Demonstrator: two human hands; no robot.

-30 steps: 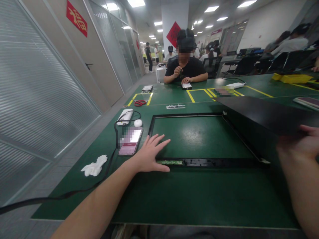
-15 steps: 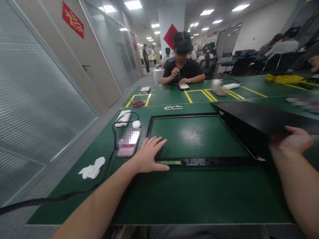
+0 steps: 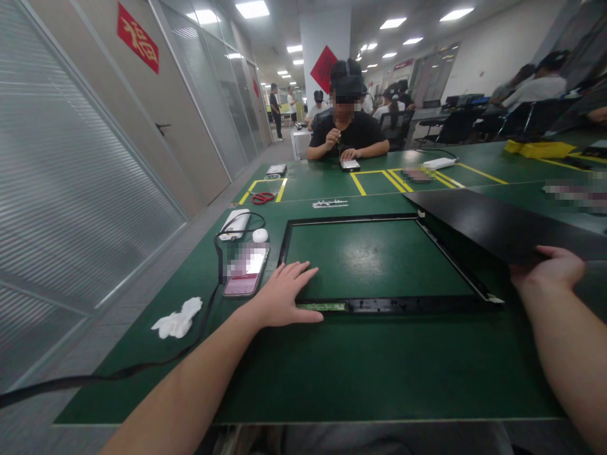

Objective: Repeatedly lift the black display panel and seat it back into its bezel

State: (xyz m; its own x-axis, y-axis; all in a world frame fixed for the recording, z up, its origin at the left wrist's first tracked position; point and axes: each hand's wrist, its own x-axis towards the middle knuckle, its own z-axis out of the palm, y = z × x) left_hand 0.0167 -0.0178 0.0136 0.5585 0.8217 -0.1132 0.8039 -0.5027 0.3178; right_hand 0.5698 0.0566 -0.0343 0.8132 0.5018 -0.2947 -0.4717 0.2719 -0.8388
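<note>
A black rectangular frame (image 3: pixel 403 306) lies on the green table (image 3: pixel 360 373), with a thin green circuit board (image 3: pixel 327 307) set in its near bar. Over the frame's near left corner rests my left hand (image 3: pixel 287 294), fingers spread and the thumb along the near bar. My right hand (image 3: pixel 550 272) grips the near edge of a flat black panel (image 3: pixel 512 221), thumb on top and the other fingers hidden underneath. The panel is tilted, to the right of the frame, with its far left corner close to the frame's far right corner.
Left of the frame lie a phone (image 3: pixel 245 272), a white earbud case (image 3: pixel 260 236), a white power bank (image 3: pixel 234 224), a black cable (image 3: pixel 206 335) and a crumpled tissue (image 3: pixel 177 319). Red scissors (image 3: pixel 262 198) lie farther back. Across the table sits a person (image 3: pixel 348 129) handling a small device.
My right hand has lowered the near side of the black panel slightly and shifted a little to the left. My left hand has stayed on the frame's corner.
</note>
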